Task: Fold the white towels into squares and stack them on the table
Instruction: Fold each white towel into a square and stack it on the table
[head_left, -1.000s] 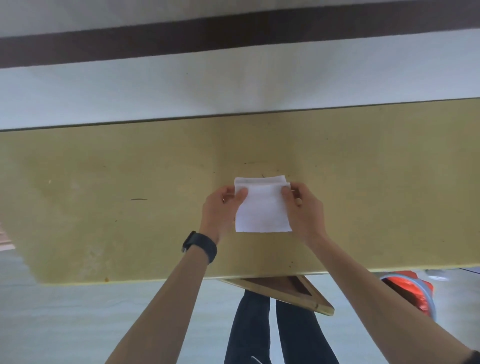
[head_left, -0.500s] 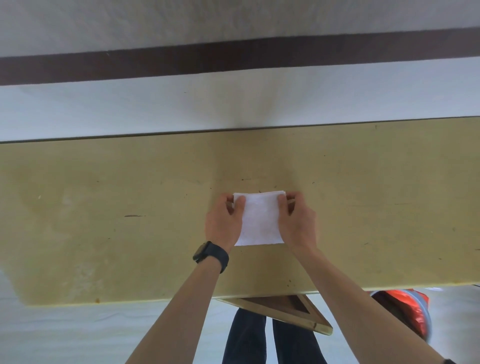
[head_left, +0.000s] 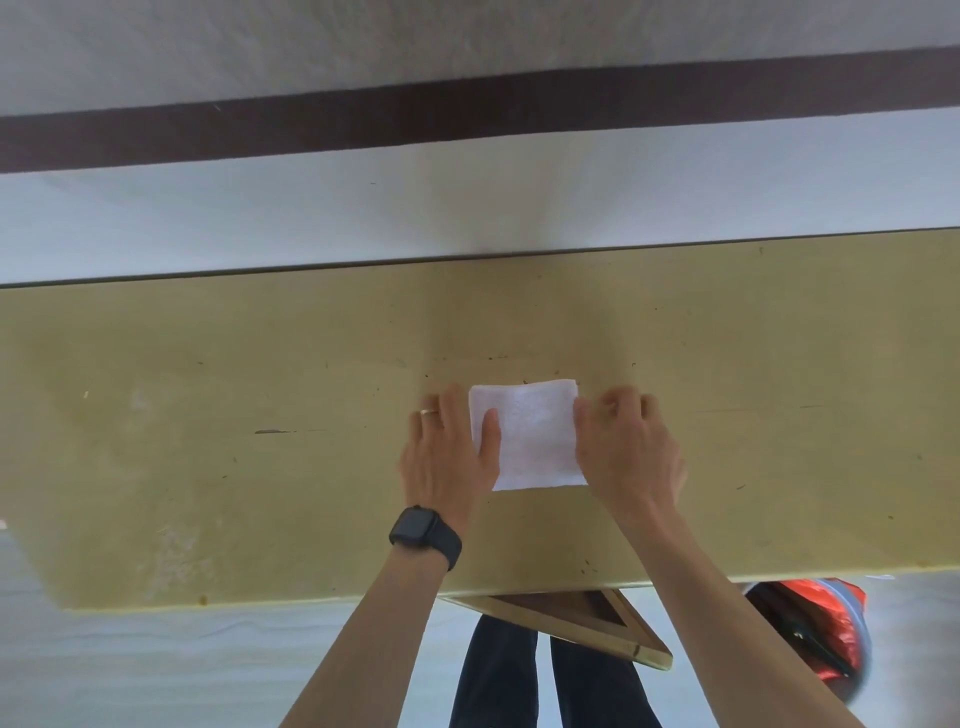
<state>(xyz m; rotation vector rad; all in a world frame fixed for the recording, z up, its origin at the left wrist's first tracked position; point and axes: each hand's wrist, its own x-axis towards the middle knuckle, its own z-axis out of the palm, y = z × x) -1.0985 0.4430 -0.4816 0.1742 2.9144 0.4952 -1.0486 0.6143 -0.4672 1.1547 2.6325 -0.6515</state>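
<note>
Item: white towel (head_left: 530, 436), one in view, folded down to a near-square and lying flat on the counter (head_left: 208, 415) just right of the frame's centre; no stack and no second towel show anywhere in the frame. Item: your left hand (head_left: 447, 457), set against the towel's left edge, fingers straight and flat on the counter, thumb (head_left: 491, 431) laid on the cloth; grip apart, clasping nothing, only pressing. It carries a ring (head_left: 429, 412) and, at the wrist, a dark watch (head_left: 423, 535). Item: your right hand (head_left: 628, 452), covering the towel's right edge, fingers bent and blurred; whether that grip is pinching the cloth or merely resting on it cannot be told. Sundries: a wooden frame (head_left: 571, 618) under the counter's near edge at lower centre, and a red object (head_left: 810, 623) at lower right. Step in hand, by judgement: you are flattening and squaring the finished fold, so this towel looks done or nearly so. The next move likely calls for a firm press along the creases so the layers do not spring open, then lifting both hands straight off without dragging the cloth, leaving it as the base of the stack, and fetching another towel from outside the frame.
</note>
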